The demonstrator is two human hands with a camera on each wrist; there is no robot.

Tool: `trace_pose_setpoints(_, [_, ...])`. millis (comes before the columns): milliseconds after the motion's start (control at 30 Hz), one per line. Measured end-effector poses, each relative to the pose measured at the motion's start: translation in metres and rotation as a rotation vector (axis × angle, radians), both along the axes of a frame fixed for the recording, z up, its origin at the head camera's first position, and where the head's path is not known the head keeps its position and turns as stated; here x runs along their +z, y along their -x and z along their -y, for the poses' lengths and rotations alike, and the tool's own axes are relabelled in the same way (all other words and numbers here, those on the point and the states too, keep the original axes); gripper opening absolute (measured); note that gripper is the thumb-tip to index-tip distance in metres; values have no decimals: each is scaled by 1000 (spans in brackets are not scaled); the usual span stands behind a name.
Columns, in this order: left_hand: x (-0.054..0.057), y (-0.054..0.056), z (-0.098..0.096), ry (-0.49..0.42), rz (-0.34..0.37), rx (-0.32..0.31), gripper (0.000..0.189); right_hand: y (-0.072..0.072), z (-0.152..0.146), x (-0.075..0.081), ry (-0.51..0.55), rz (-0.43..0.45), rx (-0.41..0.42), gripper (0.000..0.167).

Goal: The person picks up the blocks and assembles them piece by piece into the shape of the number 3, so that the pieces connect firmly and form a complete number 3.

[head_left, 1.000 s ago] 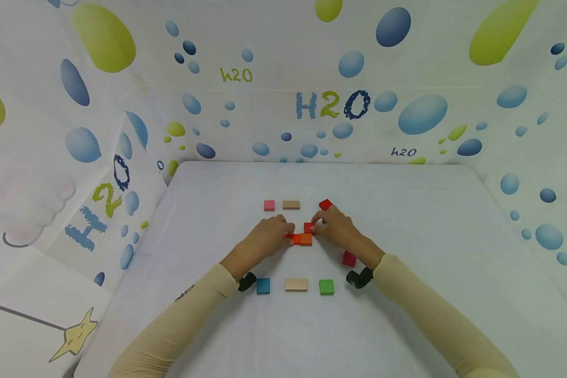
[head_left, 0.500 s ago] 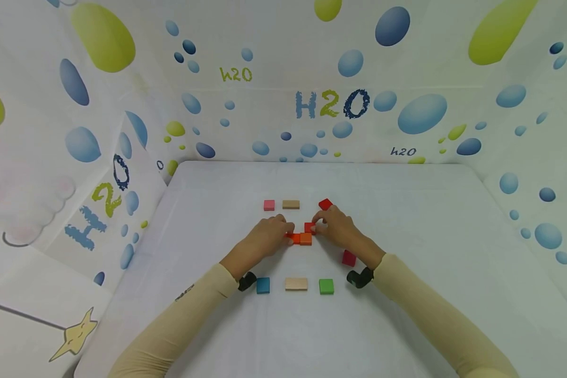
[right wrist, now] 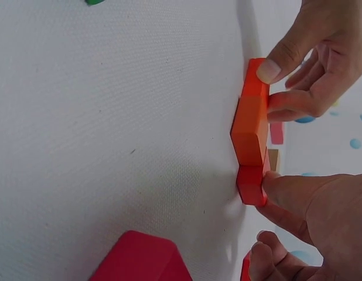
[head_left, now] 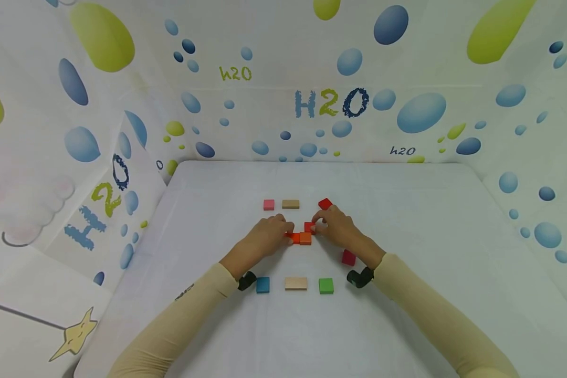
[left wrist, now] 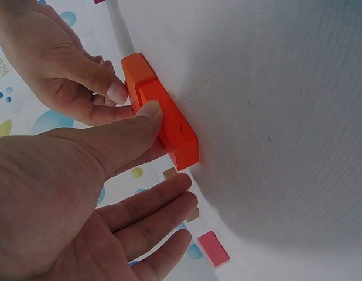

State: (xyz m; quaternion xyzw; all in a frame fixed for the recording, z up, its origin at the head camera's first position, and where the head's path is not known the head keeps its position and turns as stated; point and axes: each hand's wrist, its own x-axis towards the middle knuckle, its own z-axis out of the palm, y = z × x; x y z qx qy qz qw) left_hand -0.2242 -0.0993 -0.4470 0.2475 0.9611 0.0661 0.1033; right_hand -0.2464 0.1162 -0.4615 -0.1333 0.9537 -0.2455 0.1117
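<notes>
Between thumb and finger, my left hand (head_left: 264, 236) pinches a long red-orange block (left wrist: 171, 126) low on the white cloth. Against its right end lies an orange block (head_left: 305, 239), and both hands flank it. Just behind and right of that one is a red block (right wrist: 250, 186), pinched by my right hand (head_left: 337, 227). The three blocks sit close together in a short row in the right wrist view. My left hand's other fingers are spread away from the block in the left wrist view. Fingers partly cover both held blocks in the head view.
Behind the hands are a pink block (head_left: 269, 205), a wooden block (head_left: 291, 204) and a tilted red block (head_left: 325, 203). A crimson block (head_left: 348, 257) lies near my right wrist. Nearer are a blue block (head_left: 262, 285), a pale wooden block (head_left: 296, 284) and a green block (head_left: 326, 286).
</notes>
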Motion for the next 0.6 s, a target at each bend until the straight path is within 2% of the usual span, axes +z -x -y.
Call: trace_pose_setpoints(600, [-1, 1, 0, 0, -6, -9, 29, -1, -3, 3, 1, -14, 24, 28])
